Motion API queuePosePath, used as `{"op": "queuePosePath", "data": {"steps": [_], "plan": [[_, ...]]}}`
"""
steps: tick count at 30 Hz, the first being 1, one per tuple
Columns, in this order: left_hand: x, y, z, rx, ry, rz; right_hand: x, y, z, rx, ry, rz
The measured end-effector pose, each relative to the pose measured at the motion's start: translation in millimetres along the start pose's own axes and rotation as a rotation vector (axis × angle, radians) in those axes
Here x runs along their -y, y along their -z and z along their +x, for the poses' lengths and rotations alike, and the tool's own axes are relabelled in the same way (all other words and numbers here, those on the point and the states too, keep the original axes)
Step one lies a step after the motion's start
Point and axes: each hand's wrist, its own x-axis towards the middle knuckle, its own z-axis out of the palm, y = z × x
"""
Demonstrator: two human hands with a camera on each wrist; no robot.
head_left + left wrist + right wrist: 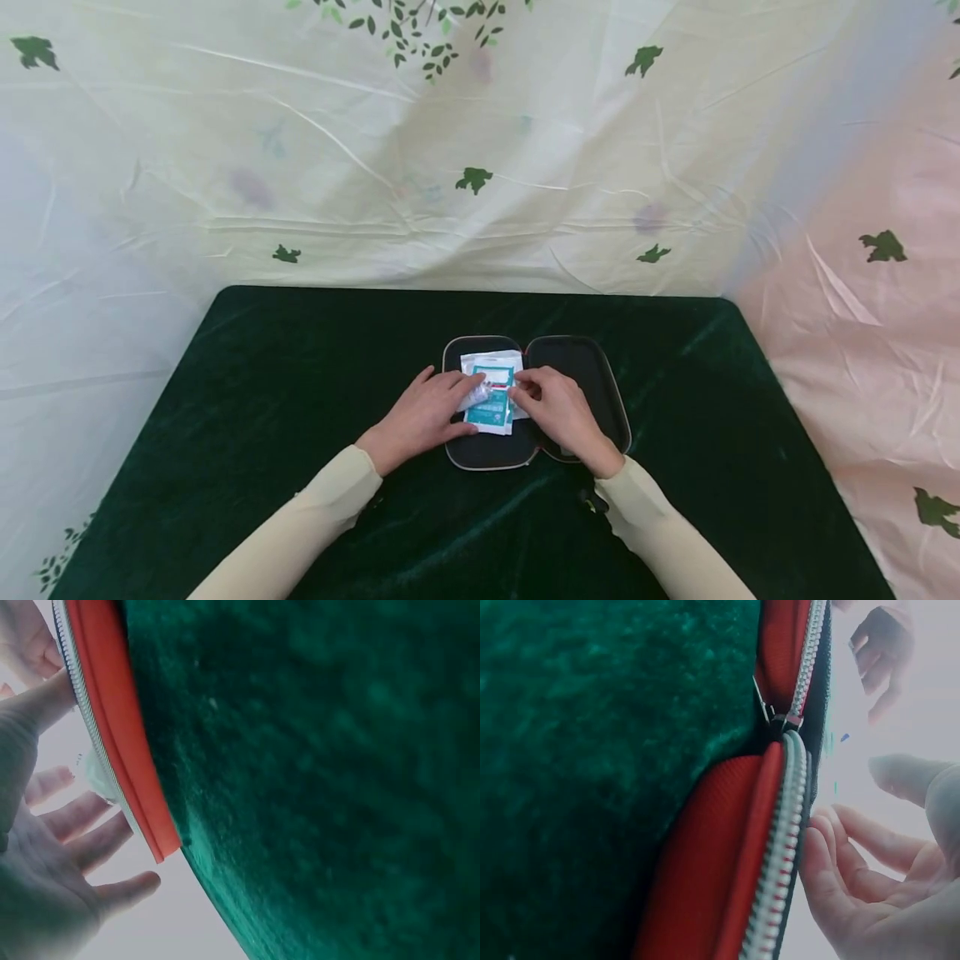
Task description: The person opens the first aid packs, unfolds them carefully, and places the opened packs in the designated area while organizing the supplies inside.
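An unzipped case [491, 454] with a black inside and a red outer shell [705, 855] lies spread flat. On its left half sit white and teal packets [491, 410], with a small clear plastic-wrapped item [476, 395] on top. My left hand [429, 412] reaches over the left rim, fingers spread and fairly straight, the fingertips at the clear item and packets. My right hand [558, 408] is over the middle of the case, its fingers loosely bent beside the packets' right edge. In the right wrist view its thumb stands apart from the fingers, with nothing visible between them.
A dark green velvety cloth [300, 367] covers the table around the case. The case's right half [573, 354] lies partly under my right hand. Metal zipper teeth [90, 712] run along the rim. A pale printed curtain [337, 167] hangs behind the table.
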Motion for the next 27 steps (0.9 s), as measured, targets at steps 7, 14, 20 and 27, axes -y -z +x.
{"op": "queuePosePath", "data": {"steps": [7, 14, 20, 27], "plan": [[-5.6, -7.1, 6.8, -0.044, 0.029, 0.047, 0.5, -4.0, 6.1, 0.009, -0.026, -0.022], [-10.3, -9.2, 9.6, -0.063, 0.048, 0.063, 0.9, -9.6, 8.3, -0.001, -0.043, -0.015], [-11.7, -9.5, 9.2, -0.067, 0.068, 0.045, 0.7, -10.2, 7.6, -0.022, -0.059, 0.049], [-10.0, -9.6, 6.3, -0.086, 0.065, 0.032, -2.0, -3.4, 3.3, -0.060, -0.099, 0.163]]}}
